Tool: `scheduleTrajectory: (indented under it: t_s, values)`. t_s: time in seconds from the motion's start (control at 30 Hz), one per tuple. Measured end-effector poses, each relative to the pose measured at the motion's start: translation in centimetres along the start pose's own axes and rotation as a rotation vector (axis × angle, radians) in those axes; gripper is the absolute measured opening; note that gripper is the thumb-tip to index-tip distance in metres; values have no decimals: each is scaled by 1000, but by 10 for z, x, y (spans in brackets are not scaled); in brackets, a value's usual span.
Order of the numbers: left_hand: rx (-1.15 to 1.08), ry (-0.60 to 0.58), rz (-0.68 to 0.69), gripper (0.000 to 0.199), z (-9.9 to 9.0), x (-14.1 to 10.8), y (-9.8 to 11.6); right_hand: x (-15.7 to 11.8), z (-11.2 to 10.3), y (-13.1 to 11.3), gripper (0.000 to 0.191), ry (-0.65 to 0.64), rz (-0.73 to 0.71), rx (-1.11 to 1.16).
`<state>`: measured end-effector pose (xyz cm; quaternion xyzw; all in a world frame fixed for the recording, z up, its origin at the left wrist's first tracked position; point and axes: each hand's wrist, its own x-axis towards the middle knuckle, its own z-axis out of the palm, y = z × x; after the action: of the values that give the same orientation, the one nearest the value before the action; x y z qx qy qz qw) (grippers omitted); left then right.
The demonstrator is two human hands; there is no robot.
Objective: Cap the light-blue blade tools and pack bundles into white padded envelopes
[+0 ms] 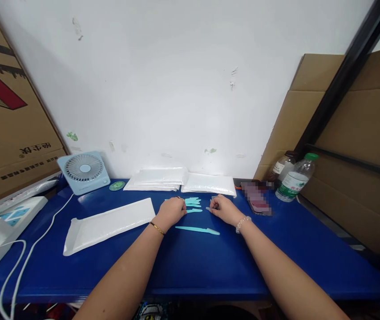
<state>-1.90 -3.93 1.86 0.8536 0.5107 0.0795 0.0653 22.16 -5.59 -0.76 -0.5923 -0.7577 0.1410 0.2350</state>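
Observation:
My left hand [172, 210] is closed on a thin turquoise stick [195, 210], whose end sticks out to the right of my fingers. Behind it lies a small pile of similar turquoise sticks [192, 201]. Another turquoise stick [198, 230] rests by itself on the blue table [206, 262], nearer to me. My right hand [221, 210] pinches a small pale, translucent piece [209, 209] to the right of the pile. An open white padded envelope [111, 225] lies left of my left hand.
Two stacks of white envelopes [156, 179] lie against the wall. A small blue fan [84, 172], a power strip [14, 231] and white cables are on the left. A blurred phone [258, 200] and two bottles, one green-capped [293, 183], stand or lie at the right.

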Motion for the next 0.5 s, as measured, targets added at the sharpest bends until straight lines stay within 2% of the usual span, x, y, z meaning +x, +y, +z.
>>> scheduleTrajectory:
  t_s: [0.27,0.5]
  values:
    - [-51,-17,5,9,3,0,8,-4,-6,-9,6,-96,-13,111]
    - [-76,-11,32,9,3,1,12,-3,-1,-14,9,-93,-70,179]
